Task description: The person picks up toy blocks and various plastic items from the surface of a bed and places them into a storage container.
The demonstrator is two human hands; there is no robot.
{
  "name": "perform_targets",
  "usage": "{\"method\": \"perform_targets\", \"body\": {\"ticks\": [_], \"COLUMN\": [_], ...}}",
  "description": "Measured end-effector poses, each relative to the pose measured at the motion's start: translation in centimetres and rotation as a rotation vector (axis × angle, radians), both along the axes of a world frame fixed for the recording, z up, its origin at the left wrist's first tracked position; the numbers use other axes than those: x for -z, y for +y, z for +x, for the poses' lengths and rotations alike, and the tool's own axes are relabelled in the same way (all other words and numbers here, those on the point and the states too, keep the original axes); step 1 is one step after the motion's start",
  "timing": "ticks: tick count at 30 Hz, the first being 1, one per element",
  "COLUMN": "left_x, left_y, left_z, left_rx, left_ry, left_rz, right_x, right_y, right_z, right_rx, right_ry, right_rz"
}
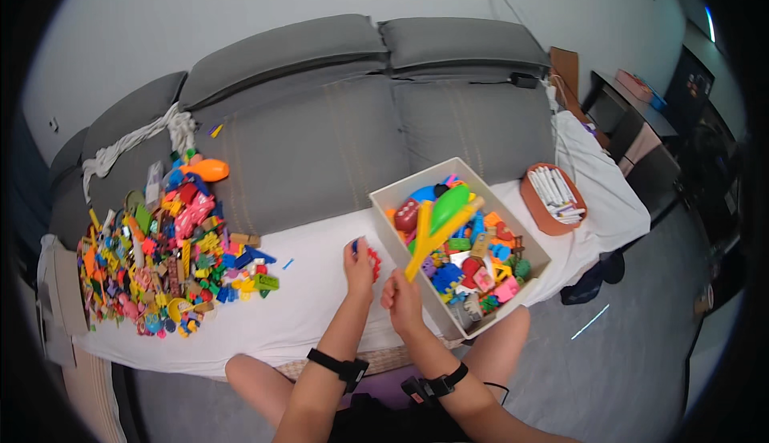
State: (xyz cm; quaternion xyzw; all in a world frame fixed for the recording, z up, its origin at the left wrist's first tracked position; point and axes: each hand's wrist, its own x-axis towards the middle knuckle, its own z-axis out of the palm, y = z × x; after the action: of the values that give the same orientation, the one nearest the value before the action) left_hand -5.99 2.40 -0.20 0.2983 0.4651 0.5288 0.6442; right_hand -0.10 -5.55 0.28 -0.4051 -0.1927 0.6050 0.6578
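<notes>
My left hand is closed around a red toy with a knobbly edge and a bit of blue, just above the white sheet. To its right, my right hand has its fingers curled together beside the near left wall of a cream bin. The lower end of a yellow Y-shaped toy meets this hand; whether the fingers grip it is hidden. A green oval toy shows between its prongs. Below them, mixed toys, among them a blue block piece and a pink block, fill the bin.
A large heap of small colourful toys spreads over the left of the white-covered seat. A terracotta basket of white markers stands right of the bin. Grey cushions line the back. A small blue stick lies mid-seat.
</notes>
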Motion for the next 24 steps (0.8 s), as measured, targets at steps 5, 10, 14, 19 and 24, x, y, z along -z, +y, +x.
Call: {"method": "perform_targets", "body": {"ticks": [5, 10, 14, 19, 24], "left_x": [-0.2, 1.4, 6.4, 14.4, 14.8], "left_y": [0.5, 0.8, 0.6, -0.9, 0.3], "left_z": [8.7, 5.7, -1.5, -15.0, -23.6], "left_rx": [0.32, 0.318, 0.169, -0.301, -0.662], "left_ry": [-0.028, 0.055, 0.102, 0.742, 1.47], "left_rz": [0.194, 0.248, 0.225, 0.157, 0.236], "right_x": [-0.4, 0.8, 5.5, 9.7, 16.4], "right_y": [-1.1, -0.9, 1.7, 6.2, 12.4], "right_z": [4.5, 2.4, -0.9, -8.8, -15.1], "right_rx": [0.37, 0.286, -0.079, -0.52, -0.394], "right_ry": [0.259, 0.09, -0.164, -0.376, -1.317], "right_rz": [0.047, 0.004, -0.08, -0.16, 0.34]}}
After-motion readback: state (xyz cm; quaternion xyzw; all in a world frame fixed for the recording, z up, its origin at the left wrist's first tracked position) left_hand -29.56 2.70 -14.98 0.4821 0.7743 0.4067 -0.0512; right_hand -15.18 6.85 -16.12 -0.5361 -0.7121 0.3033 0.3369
